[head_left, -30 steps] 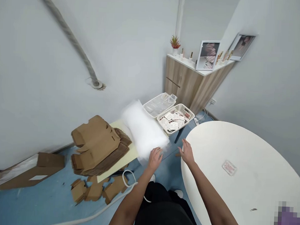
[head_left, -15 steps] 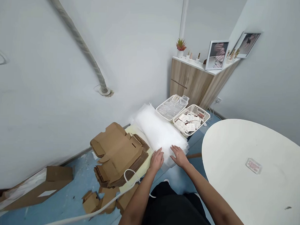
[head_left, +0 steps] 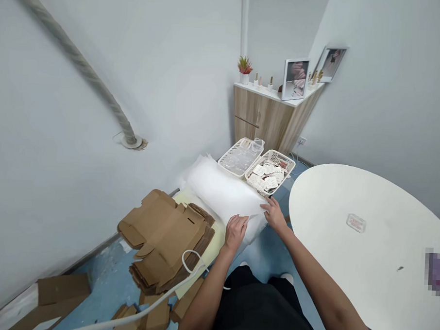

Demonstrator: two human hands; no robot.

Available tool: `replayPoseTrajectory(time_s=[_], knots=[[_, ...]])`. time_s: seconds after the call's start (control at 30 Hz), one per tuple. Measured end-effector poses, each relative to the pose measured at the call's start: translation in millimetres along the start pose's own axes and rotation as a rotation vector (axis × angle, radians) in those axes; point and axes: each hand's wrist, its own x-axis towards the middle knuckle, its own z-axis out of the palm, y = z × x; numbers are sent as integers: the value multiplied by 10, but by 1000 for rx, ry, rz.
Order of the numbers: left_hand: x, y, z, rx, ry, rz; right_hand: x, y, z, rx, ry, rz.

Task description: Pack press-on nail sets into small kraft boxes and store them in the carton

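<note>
On the pale board [head_left: 216, 240] by the wall, your left hand [head_left: 235, 232] lies open, fingers loosely together on the white foam sheets [head_left: 221, 189]. Your right hand [head_left: 275, 214] has fingers spread, touching their edge. Flattened cardboard boxes [head_left: 162, 235] sit just left. Basket cards [head_left: 267, 176] too small to read.

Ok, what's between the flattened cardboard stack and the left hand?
In the head view, a strip of pale yellow board lies between the flattened cardboard stack and the left hand, which rests on the white foam sheets.
</note>
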Motion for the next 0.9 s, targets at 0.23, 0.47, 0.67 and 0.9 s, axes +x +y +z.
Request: replayPoseTrajectory(time_s=[0.23,0.47,0.67,0.9], knots=[[262,612,447,59,-230,177,-311,729,-742,-127,265,54],[286,928,1332,285,-464,118,-1417,1727,-1421,-324,439,276],[512,1457,2069,250,-532,314,-2515,2401,-1615,-383,507,453],[805,2040,2699,228,-664,262,-3250,2808,-1473,-375,345,507]])
